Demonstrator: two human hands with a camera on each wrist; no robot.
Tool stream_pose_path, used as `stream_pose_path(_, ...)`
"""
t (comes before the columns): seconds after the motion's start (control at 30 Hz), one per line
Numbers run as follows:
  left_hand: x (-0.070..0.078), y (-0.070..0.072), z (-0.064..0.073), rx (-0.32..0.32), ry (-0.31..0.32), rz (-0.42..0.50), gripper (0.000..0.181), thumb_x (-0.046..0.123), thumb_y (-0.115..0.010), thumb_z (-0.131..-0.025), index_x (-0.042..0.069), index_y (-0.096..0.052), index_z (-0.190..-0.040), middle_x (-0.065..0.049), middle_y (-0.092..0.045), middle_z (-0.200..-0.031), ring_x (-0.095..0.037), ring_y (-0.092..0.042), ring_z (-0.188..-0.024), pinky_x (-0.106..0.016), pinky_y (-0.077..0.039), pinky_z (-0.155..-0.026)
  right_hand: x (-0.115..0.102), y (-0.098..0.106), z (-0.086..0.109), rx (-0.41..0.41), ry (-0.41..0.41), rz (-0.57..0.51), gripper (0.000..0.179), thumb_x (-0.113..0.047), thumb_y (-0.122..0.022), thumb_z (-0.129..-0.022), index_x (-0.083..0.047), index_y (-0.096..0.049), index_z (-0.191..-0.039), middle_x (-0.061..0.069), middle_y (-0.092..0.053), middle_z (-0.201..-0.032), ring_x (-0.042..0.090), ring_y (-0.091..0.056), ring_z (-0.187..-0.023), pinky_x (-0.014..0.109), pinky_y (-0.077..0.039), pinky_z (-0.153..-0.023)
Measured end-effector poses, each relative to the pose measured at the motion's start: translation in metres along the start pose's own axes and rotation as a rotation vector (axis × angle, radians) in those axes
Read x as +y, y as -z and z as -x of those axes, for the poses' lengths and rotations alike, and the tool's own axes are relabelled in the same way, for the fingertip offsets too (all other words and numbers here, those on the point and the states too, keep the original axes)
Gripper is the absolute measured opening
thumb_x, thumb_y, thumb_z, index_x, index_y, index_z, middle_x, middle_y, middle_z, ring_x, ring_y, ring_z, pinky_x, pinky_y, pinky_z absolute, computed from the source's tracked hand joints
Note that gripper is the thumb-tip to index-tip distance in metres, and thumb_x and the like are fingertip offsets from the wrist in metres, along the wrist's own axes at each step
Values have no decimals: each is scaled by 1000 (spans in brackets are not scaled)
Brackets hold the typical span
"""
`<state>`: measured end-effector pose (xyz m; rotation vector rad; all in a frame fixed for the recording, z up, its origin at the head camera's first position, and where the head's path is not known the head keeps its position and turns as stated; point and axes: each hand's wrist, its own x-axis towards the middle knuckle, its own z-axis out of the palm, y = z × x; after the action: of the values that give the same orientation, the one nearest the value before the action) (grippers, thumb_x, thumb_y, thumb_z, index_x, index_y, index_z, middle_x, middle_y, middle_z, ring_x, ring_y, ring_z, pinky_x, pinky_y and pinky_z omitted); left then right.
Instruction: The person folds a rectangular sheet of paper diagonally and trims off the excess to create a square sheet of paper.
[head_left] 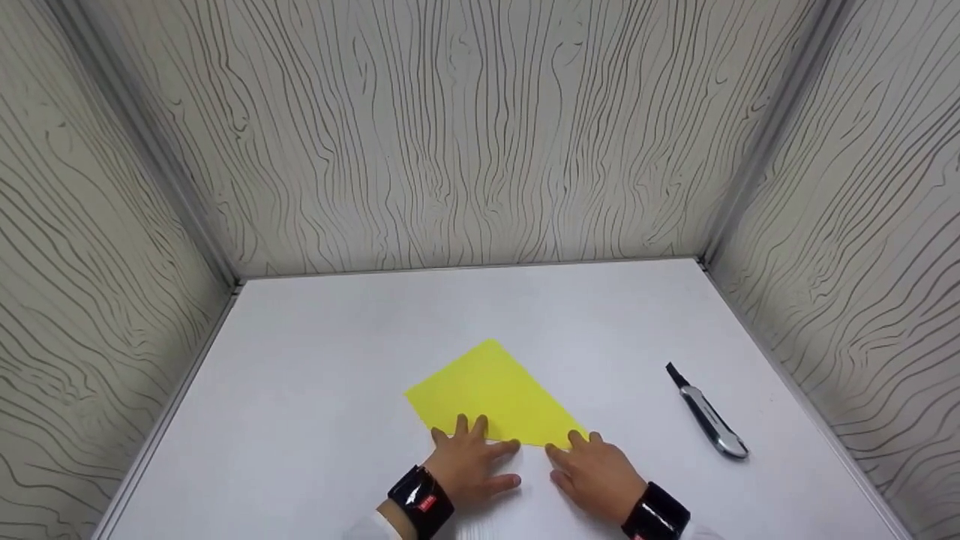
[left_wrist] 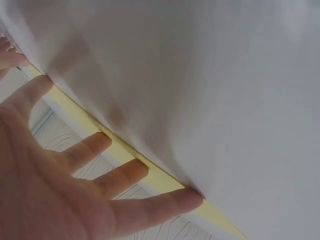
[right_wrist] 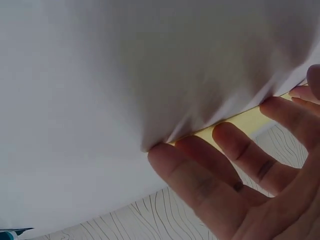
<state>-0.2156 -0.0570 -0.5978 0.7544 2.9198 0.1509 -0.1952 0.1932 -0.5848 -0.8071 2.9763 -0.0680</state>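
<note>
left grip (head_left: 465, 463) at edge of paper (head_left: 495, 394)

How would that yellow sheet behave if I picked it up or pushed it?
The yellow sheet looks thin, so it's probably light and somewhat floppy. Lying flat on the smooth-looking white table, it would likely slide rather than tip.

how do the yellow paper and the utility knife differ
The yellow paper is a broad, flat sheet; the utility knife is long and narrow. The paper is plain yellow, the knife silver and black. The left hand and right hand touch the paper, not the knife. Both lie on the white table.
</note>
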Motion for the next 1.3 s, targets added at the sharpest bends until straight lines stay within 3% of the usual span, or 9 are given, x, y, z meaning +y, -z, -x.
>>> stream_pose_path(0.2, -5, 2, -6, -34, -88, 25, 39, 69, -59, -102, 56, -68, -138, -12, -59, -148, -44, -56, -134, -81, -49, -97, 6, 9, -4, 5, 141, -69, 17, -32, -75, -100, -17, -83, -103, -3, -56, -82, 9, -43, -63, 28, -39, -58)
stream_pose_path(0.37, -9, 5, -7, -64, -186, 19, 33, 63, -65, -101, 58, -70, -133, -5, -59, -146, -35, -54, -133, -81, -49, -99, 16, 16, -18, -77, 193, -179, 16, -29, -79, -97, -15, -86, -99, -7, -61, -85, 5, -48, -70, 26, -44, -63)
stream_pose_path(0.47, -9, 6, -7, -57, -232, -1, 34, 65, -66, -100, 59, -69, -133, -4, -59, -146, -32, -53, -132, -81, -49, -98, 24, 16, -27, -55, 171, -192, 15, -27, -81, -94, -15, -83, -103, -3, -67, -97, 11, -59, -82, 33, -54, -73)
stream_pose_path(0.57, -10, 7, -7, -61, -264, -21, 38, 66, -64, -100, 61, -66, -138, -4, -59, -147, -32, -54, -131, -82, -50, -98, 31, 11, -36, -25, 116, -187, 28, -28, -84, -92, -12, -80, -115, 7, -69, -120, 24, -68, -105, 44, -61, -92)
stream_pose_path(0.73, -11, 7, -7, -67, -291, -17, 38, 66, -63, -101, 64, -63, -140, -2, -58, -149, -35, -53, -136, -82, -47, -102, 40, 3, -54, -11, 48, -251, 68, -33, -89, -87, -4, -66, -144, 25, -55, -156, 43, -58, -142, 59, -50, -116)
stream_pose_path(0.93, -10, 1, -13, -30, -249, 33, 31, 57, -64, -104, 57, -70, -135, 0, -61, -143, -30, -54, -132, -80, -47, -105, 50, -4, -71, -34, -4, -252, 97, -47, -92, -82, -4, -51, -160, 23, -40, -171, 44, -41, -158, 58, -41, -126)
stream_pose_path(1.1, -2, -4, -21, 31, -127, 31, 39, 55, -59, -107, 50, -65, -146, -5, -62, -146, -35, -57, -134, -75, -51, -105, 55, -10, -79, -73, 5, -207, 110, -55, -93, -78, -3, -46, -163, 22, -37, -174, 44, -37, -161, 57, -37, -129)
stream_pose_path(1.3, 10, -4, -25, -6, 15, 9, 59, 61, -60, -105, 36, -57, -159, -17, -51, -166, -50, -48, -152, -73, -46, -114, 54, -7, -84, -121, 17, -203, 118, -58, -94, -75, -3, -41, -165, 23, -34, -175, 43, -35, -162, 57, -30, -132)
